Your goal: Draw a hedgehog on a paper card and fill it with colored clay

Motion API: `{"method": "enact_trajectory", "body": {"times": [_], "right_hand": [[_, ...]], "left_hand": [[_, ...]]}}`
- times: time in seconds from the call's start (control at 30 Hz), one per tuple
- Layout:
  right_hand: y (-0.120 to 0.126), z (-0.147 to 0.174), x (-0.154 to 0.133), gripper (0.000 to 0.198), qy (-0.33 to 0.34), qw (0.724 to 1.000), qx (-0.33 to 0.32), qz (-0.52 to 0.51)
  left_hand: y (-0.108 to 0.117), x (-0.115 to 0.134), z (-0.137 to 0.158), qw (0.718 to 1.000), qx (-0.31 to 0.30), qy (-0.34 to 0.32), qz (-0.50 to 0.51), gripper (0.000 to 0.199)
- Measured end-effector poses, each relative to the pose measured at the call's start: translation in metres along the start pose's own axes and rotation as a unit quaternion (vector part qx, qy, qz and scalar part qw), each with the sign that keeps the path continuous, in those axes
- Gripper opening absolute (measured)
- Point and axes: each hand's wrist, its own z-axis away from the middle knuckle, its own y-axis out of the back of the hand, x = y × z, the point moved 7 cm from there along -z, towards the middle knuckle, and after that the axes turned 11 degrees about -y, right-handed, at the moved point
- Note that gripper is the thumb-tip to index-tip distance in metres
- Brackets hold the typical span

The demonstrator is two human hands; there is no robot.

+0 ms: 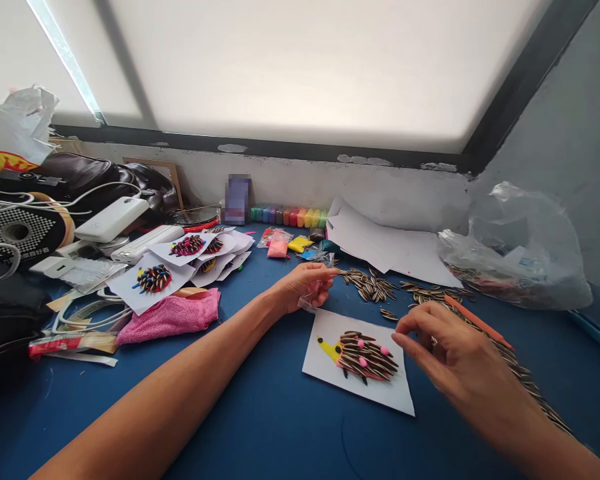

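My left hand [307, 287] is closed in a pinch above the card's top edge, with a small clear plastic bag [307, 305] showing under its fingers. Its fingertips are close to a pile of striped sunflower seeds [370, 287]. Below lies a white paper card [325, 367] bearing a hedgehog picture [367, 357]: yellow clay face, black dots, seeds as spines and pink clay balls. My right hand [455, 360] hovers at the card's upper right, thumb and forefinger pinched together. Whatever is between those fingertips is too small to make out.
Finished-looking hedgehog cards [155, 283] overlap at the left beside a pink cloth [173, 320]. Clay packets [279, 245] and a row of coloured clay [290, 217] stand at the back. White paper sheets [380, 240], a plastic bag [525, 260] and an orange pen-like stick [480, 323] lie right.
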Motion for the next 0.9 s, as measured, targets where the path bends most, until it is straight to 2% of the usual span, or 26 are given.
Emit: {"method": "enact_trajectory", "body": {"times": [0.1, 0.2, 0.3, 0.37, 0.5, 0.67, 0.83, 0.9], "right_hand": [[0.003, 0.0, 0.007, 0.023, -0.051, 0.996, -0.011, -0.069], [-0.002, 0.001, 0.008, 0.026, -0.069, 0.991, -0.045, -0.106], [-0.007, 0.002, 0.006, 0.035, -0.055, 0.993, -0.069, -0.077], [-0.007, 0.002, 0.006, 0.04, -0.052, 0.995, -0.059, -0.057], [-0.008, 0.001, 0.009, 0.032, -0.058, 0.993, -0.051, -0.085], [-0.006, 0.001, 0.005, 0.026, -0.017, 0.993, -0.053, -0.102], [-0.011, 0.002, 0.009, 0.024, -0.052, 0.994, -0.08, -0.055], [-0.016, 0.002, 0.007, 0.029, -0.039, 0.994, -0.099, -0.021]], "left_hand": [[-0.001, 0.001, 0.0, 1.0, 0.0, -0.001, 0.002, 0.044], [-0.002, 0.001, 0.0, 1.0, 0.002, -0.002, 0.004, 0.044], [-0.002, 0.002, 0.0, 1.0, 0.004, -0.003, 0.005, 0.044], [-0.002, 0.002, 0.0, 1.0, 0.005, -0.003, 0.004, 0.043], [-0.002, 0.002, 0.001, 1.0, 0.004, -0.003, 0.005, 0.043], [-0.001, 0.002, 0.0, 1.0, 0.003, -0.006, 0.006, 0.043], [-0.002, 0.002, 0.0, 1.0, 0.002, -0.009, 0.005, 0.043], [-0.001, 0.002, 0.0, 1.0, 0.002, -0.01, 0.005, 0.044]]}}
